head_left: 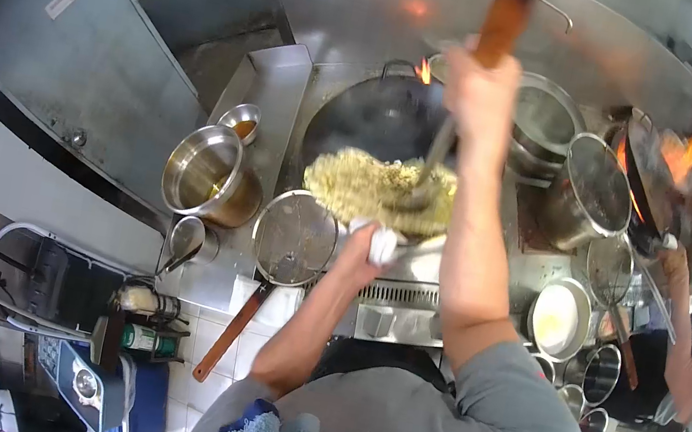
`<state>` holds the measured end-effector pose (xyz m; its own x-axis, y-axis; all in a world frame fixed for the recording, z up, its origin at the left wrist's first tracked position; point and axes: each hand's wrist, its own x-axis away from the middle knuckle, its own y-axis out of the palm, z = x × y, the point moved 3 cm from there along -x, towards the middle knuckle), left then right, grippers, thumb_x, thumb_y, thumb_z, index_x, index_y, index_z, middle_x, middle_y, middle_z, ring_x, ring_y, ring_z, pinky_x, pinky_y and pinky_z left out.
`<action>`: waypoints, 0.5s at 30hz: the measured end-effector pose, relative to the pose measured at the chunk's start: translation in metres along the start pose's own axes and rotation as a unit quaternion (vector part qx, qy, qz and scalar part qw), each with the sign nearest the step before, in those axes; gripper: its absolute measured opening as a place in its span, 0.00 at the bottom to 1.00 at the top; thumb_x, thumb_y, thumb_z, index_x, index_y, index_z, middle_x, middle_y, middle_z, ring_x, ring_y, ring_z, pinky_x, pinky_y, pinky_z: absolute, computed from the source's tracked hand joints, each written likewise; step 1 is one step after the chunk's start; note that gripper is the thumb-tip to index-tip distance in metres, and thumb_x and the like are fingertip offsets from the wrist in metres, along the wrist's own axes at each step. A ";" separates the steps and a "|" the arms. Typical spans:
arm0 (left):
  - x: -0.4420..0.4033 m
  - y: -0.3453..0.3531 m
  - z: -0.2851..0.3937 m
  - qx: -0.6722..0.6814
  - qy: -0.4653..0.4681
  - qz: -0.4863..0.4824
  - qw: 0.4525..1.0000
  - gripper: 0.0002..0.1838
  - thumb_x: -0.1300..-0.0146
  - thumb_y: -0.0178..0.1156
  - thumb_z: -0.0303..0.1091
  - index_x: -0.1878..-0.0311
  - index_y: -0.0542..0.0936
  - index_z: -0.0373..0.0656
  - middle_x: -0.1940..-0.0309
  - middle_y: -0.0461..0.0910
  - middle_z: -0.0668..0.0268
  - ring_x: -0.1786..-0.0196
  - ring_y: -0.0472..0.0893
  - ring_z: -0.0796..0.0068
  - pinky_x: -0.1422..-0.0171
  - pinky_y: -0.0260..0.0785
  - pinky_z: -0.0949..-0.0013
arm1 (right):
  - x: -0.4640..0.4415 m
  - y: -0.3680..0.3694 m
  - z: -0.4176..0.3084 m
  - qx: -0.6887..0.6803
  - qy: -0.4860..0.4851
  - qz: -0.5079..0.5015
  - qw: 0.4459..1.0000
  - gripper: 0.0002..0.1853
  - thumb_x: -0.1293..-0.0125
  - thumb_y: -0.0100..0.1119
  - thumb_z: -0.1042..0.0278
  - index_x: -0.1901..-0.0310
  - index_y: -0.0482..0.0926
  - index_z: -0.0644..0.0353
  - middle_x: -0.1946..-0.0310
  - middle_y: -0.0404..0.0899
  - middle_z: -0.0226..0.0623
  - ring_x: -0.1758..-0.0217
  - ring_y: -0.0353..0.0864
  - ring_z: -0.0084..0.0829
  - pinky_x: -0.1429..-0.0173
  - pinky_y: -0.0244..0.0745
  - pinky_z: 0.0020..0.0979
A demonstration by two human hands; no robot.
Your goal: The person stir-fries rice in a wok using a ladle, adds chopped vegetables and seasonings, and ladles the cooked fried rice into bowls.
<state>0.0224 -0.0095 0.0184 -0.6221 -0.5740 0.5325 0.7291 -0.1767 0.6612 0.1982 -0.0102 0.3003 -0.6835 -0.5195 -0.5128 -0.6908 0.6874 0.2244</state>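
Observation:
A large dark wok (367, 123) sits on the burner in front of me, and a yellowish, grainy heap of food that looks like fried rice (361, 184) fills its near side. My left hand (357, 260) is closed around a folded white cloth (382, 246) at the wok's near rim; the cloth hides the grip. Raised above the wok, my right hand (482, 87) is wrapped around the wooden handle (502, 31) of a long metal ladle. Its lower end reaches down into the food, blurred by motion.
A wooden-handled strainer (295, 240) lies left of the wok, near a metal pot (214, 174) and a small bowl (241, 119). On the right stand stacked pans (548, 118), a deep pot (590, 194) and a white bowl (559, 318). Beyond, a co-worker's arm (685, 313) reaches toward a flaming wok (649, 177).

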 end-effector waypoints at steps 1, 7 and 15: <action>-0.014 -0.004 -0.010 0.020 0.012 -0.037 0.999 0.09 0.34 0.46 0.36 0.55 0.69 0.42 0.61 0.78 0.57 0.60 0.80 0.61 0.59 0.77 0.57 | -0.002 0.006 0.008 0.144 -0.064 0.034 0.987 0.09 0.51 0.54 0.69 0.79 0.73 0.68 0.87 0.70 0.34 0.84 0.68 0.22 0.76 0.64 0.26; 0.111 -0.007 -0.068 -0.027 0.052 0.062 0.996 0.14 0.33 0.43 0.34 0.46 0.66 0.41 0.58 0.78 0.55 0.57 0.80 0.60 0.57 0.76 0.59 | -0.044 -0.006 -0.025 -0.025 -0.025 -0.005 0.999 0.13 0.49 0.57 0.73 0.85 0.65 0.59 0.91 0.64 0.26 0.91 0.59 0.19 0.85 0.53 0.25; 0.050 -0.026 -0.051 -0.055 0.063 0.012 0.996 0.13 0.35 0.47 0.33 0.49 0.67 0.39 0.60 0.77 0.59 0.58 0.80 0.63 0.51 0.74 0.58 | -0.038 0.024 -0.006 0.127 -0.167 0.140 0.968 0.11 0.50 0.52 0.72 0.83 0.67 0.70 0.88 0.68 0.34 0.84 0.65 0.23 0.78 0.61 0.31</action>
<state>-0.0127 -0.0742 0.0011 -0.5689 -0.6735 0.4721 0.7742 -0.2448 0.5837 0.2068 0.0229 0.3304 -0.6910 -0.1311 -0.7109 -0.3804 0.9022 0.2034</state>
